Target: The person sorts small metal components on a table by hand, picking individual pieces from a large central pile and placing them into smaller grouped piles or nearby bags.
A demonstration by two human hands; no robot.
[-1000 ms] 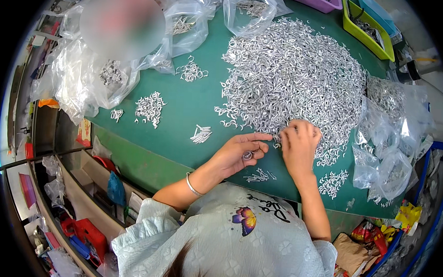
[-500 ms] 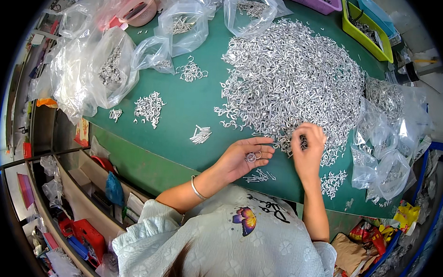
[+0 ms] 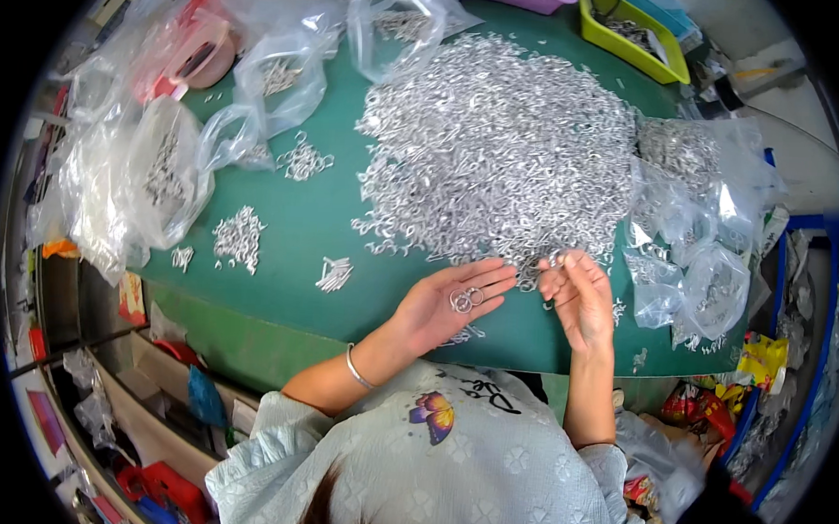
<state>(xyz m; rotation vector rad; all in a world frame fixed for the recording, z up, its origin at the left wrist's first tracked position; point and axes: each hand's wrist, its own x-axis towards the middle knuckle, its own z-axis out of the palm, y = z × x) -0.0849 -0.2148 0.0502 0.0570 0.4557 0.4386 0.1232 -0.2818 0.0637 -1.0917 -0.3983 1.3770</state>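
Note:
My left hand (image 3: 425, 313) lies palm up near the table's front edge, fingers stretched out flat. A few silver metal rings (image 3: 461, 301) rest loose on its palm and finger bases. To its right, my right hand (image 3: 582, 309) is turned partly palm up, thumb and fingers pinched around small silver metal hooks (image 3: 556, 260); their exact number is hard to make out. Both hands are at the near edge of a wide heap of small silver hooks (image 3: 497, 145). Partly hidden under my left hand is a little group of silver pins (image 3: 465, 336).
On the green table (image 3: 301, 212) sit small piles of rings (image 3: 304, 159), hooks (image 3: 239, 239) and pins (image 3: 334, 274). Clear plastic bags (image 3: 714, 286) of metal parts stand right and left. A yellow-green basket (image 3: 662, 67) is far right; a pink bowl (image 3: 212, 65) far left.
My right hand has turned from palm down over the heap to partly palm up, with small hooks showing at its fingertips. The whole view has shifted, moving the table contents leftward in the picture.

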